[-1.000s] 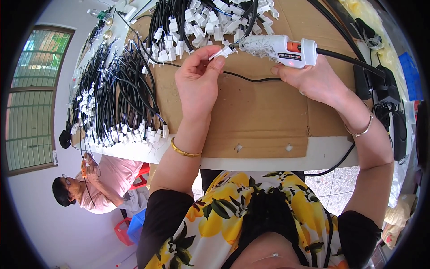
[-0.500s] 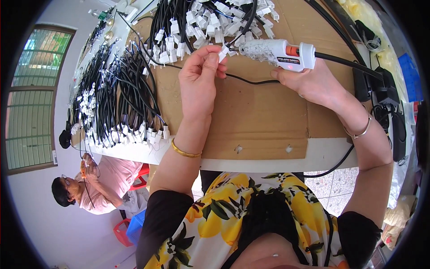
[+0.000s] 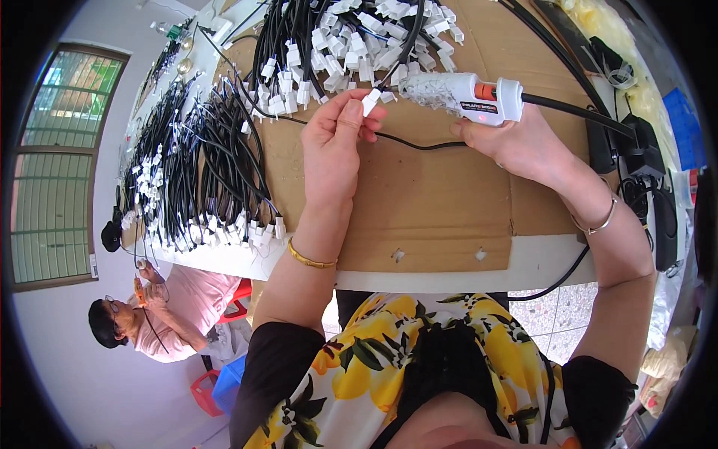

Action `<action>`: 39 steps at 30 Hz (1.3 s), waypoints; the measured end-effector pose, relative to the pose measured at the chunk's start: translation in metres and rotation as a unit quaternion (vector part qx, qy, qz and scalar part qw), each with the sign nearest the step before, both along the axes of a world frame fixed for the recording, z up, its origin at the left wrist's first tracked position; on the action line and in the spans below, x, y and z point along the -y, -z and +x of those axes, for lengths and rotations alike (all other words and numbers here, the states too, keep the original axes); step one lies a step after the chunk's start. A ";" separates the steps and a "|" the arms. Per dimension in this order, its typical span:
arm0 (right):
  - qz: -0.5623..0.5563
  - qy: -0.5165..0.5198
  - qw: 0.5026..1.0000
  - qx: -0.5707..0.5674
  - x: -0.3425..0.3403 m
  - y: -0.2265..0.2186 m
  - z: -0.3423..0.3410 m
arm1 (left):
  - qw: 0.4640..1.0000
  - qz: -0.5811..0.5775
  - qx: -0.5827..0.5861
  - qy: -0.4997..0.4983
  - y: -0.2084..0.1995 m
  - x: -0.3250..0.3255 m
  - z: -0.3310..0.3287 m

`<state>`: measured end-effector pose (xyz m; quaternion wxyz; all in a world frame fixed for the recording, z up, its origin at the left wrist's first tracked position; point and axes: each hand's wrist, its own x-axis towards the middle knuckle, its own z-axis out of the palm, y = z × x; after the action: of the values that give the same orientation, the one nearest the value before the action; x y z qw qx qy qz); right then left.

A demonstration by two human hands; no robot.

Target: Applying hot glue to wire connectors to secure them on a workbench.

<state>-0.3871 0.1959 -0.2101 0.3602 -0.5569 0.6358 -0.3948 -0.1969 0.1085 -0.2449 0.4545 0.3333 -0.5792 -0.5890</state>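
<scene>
My left hand point(image 3: 338, 138) pinches a small white plastic connector point(image 3: 371, 102) between thumb and fingers. A black cable point(image 3: 410, 49) runs up from the connector toward the far pile. In my right hand point(image 3: 516, 142) is a white hot glue gun point(image 3: 464, 97), gripped by its handle and pointing left. Stringy glue covers its front part, and a red light glows on its side. The nozzle sits close to the cable end of the connector; whether they touch I cannot tell.
Black cables with white connectors point(image 3: 351, 45) lie heaped at the far side. More bundled cables point(image 3: 224, 150) spread on the left. Brown cardboard point(image 3: 434, 209) covers the white table point(image 3: 449, 278). Black adapters point(image 3: 645, 153) stand at right. A person in pink point(image 3: 183, 307) works at lower left.
Both hands stay almost in place, with the connector and glue gun still held close together. The whole view has shifted slightly.
</scene>
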 end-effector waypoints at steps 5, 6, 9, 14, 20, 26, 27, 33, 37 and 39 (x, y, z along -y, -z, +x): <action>0.004 0.007 1.000 0.002 0.001 0.000 -0.001 | 1.000 0.018 -0.014 0.012 -0.002 -0.002 -0.001; 0.002 0.009 1.000 0.000 0.001 -0.002 0.000 | 0.999 0.033 -0.022 0.015 -0.003 -0.002 -0.001; 0.002 0.006 1.000 0.005 0.000 -0.005 0.001 | 0.998 0.050 -0.031 0.014 -0.002 -0.001 0.000; -0.029 -0.009 0.999 0.030 0.000 0.001 0.000 | 0.992 0.103 -0.059 0.036 -0.001 0.000 0.002; -0.016 -0.005 1.000 0.001 0.000 0.001 0.001 | 0.979 0.150 -0.120 0.071 0.001 0.002 0.006; -0.002 0.005 1.000 0.005 -0.002 -0.007 0.003 | 0.966 0.182 -0.155 0.096 0.000 0.003 0.008; 0.004 0.001 1.000 0.021 -0.002 -0.007 0.002 | 0.964 0.182 -0.164 0.104 0.000 0.003 0.008; -0.048 -0.015 0.999 0.015 -0.002 0.000 0.001 | 0.962 0.192 -0.164 0.106 0.002 0.004 0.008; -0.041 -0.009 0.999 0.001 -0.001 -0.001 0.001 | 0.962 0.187 -0.170 0.103 0.002 0.004 0.009; -0.030 -0.005 0.999 0.010 -0.002 -0.004 0.001 | 0.962 0.185 -0.173 0.103 0.002 0.004 0.009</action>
<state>-0.3862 0.1974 -0.2065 0.3516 -0.5665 0.6170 -0.4181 -0.1882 0.1045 -0.2465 0.4152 0.2432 -0.4038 -0.7780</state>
